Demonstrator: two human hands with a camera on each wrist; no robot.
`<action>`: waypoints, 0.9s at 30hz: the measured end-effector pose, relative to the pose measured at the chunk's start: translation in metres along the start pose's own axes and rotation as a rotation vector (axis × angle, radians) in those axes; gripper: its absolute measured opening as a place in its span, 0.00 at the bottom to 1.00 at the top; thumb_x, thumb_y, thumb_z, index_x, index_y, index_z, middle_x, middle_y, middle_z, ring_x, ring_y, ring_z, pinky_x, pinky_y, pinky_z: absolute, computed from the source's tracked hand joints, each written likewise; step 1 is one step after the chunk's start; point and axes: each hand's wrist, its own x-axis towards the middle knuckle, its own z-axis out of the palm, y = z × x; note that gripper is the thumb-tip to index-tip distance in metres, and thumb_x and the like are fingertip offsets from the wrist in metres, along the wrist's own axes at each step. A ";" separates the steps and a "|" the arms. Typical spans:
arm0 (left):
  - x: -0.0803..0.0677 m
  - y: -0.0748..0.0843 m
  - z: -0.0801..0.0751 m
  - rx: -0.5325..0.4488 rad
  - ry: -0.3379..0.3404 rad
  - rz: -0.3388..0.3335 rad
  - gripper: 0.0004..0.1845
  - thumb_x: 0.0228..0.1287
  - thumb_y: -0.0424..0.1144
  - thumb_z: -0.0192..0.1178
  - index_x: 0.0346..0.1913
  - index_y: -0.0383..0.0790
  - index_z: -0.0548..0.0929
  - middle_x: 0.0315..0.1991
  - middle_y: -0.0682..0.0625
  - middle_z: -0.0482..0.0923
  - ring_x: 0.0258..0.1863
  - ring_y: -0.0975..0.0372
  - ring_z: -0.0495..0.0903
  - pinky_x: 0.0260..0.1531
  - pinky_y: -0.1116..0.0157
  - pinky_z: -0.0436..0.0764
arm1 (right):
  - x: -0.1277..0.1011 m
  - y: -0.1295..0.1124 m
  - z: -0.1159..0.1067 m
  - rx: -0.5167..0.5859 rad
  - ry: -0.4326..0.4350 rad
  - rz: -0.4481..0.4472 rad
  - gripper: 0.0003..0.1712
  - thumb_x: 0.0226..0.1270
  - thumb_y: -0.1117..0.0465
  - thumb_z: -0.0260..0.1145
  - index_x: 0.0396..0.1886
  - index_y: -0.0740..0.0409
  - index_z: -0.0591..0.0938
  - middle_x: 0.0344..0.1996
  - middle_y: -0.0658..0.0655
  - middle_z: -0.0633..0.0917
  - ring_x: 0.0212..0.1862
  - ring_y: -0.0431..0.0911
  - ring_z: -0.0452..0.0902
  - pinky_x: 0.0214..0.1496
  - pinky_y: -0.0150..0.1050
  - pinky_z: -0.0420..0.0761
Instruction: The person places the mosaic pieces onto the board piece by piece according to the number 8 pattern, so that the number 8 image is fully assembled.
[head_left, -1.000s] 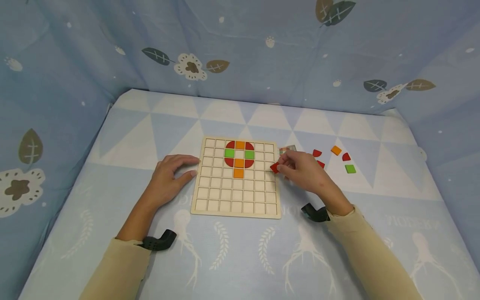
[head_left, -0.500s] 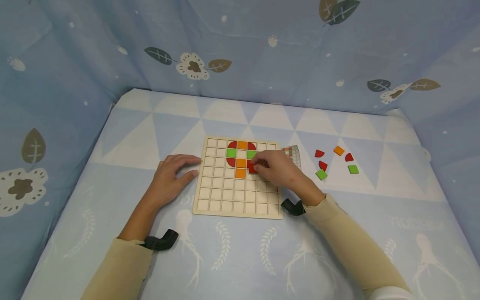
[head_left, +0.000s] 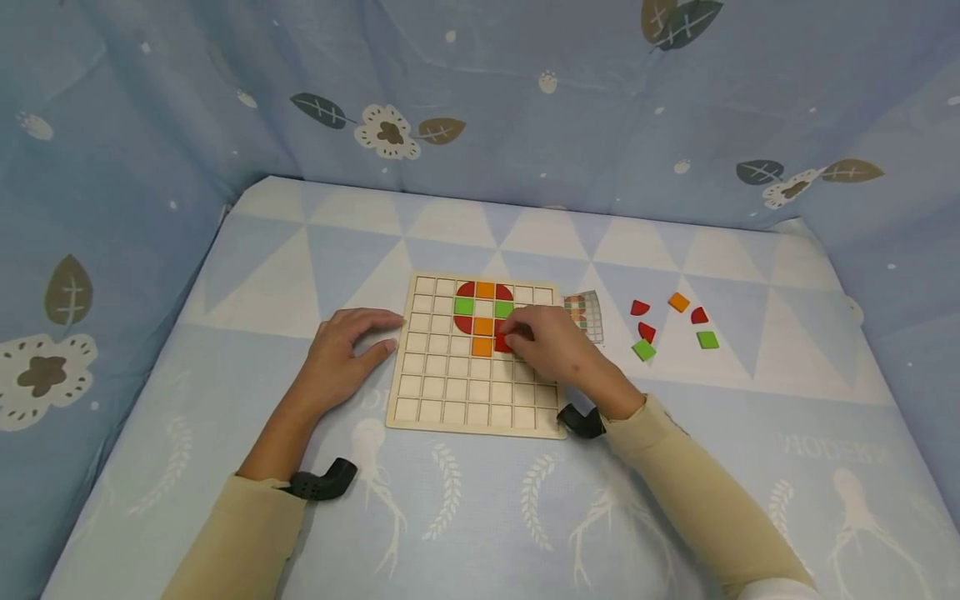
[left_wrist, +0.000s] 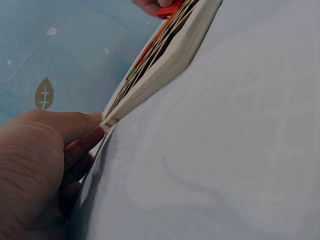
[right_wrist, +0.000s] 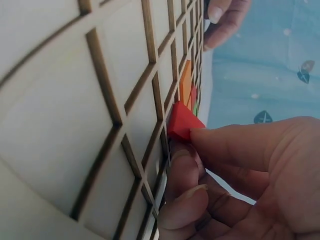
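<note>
Your right fingertips (right_wrist: 210, 137) pinch a small red tile (right_wrist: 183, 121) and hold it against the wooden grid board (head_left: 450, 392), just beside the lower orange tile (head_left: 482, 347) and below the red, green and orange pattern at the board's top. The pinch by the tile's edges looks meant to leave its underside free, so it can drop square into a cell. From the head view your right hand (head_left: 551, 346) covers most of that tile, so only a sliver of red shows; whether it sits fully in the cell cannot be told.

Your left hand (head_left: 337, 354) lies flat on the blue cloth (head_left: 480, 517), fingers straight and relaxed, fingertips touching the board's left edge. It grips nothing; it seems to be there to brace the board against sliding.

To the right of the board, well apart from your hands, loose pieces lie scattered on the cloth: red quarter-rounds (head_left: 639, 307), a green square (head_left: 642, 349), another green square (head_left: 707, 339) and an orange square (head_left: 678, 302). A small pattern card (head_left: 587, 312) lies just beside the board's right edge, within easy sight for checking.
</note>
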 end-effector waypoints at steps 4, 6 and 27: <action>0.001 -0.001 0.001 0.001 0.001 0.005 0.17 0.67 0.47 0.61 0.58 0.56 0.80 0.59 0.60 0.74 0.65 0.61 0.63 0.63 0.51 0.58 | 0.001 0.002 -0.002 0.042 -0.017 0.019 0.07 0.69 0.64 0.58 0.42 0.55 0.81 0.32 0.49 0.80 0.32 0.44 0.72 0.34 0.37 0.74; 0.002 -0.002 0.002 0.001 -0.001 0.008 0.17 0.67 0.48 0.61 0.58 0.57 0.79 0.59 0.60 0.74 0.65 0.61 0.62 0.63 0.51 0.57 | 0.001 0.003 -0.003 0.041 -0.019 0.012 0.06 0.68 0.65 0.59 0.41 0.55 0.81 0.31 0.49 0.80 0.32 0.44 0.72 0.35 0.37 0.74; 0.000 -0.004 0.000 -0.014 0.004 0.011 0.17 0.66 0.49 0.61 0.58 0.58 0.79 0.58 0.62 0.74 0.64 0.62 0.63 0.63 0.51 0.58 | 0.000 -0.003 0.008 -0.012 -0.002 0.019 0.04 0.65 0.61 0.66 0.33 0.55 0.80 0.27 0.48 0.79 0.29 0.43 0.72 0.33 0.37 0.75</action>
